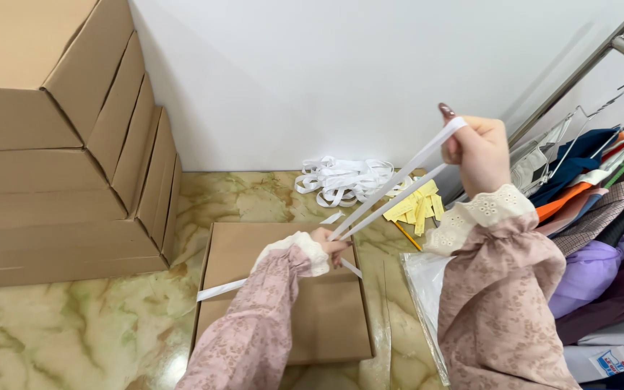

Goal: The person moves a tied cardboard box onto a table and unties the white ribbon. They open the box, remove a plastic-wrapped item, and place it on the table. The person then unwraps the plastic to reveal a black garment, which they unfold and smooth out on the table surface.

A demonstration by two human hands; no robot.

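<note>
White strap (399, 186): flat, narrow, plastic-looking band, doubled into two runs pulled taut on a slant between your hands. Upper end loops over the fingers of your right hand (479, 148); lower end is pinched in your left hand (328, 244). A loose tail lies flat across the box lid.

Cardboard box (326, 318): brown, flat, closed, lying on the marbled floor under your left hand.

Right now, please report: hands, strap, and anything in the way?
Left hand pinches white strap on flat cardboard box. Right hand holds it raised, taut. Nothing between them.
</note>
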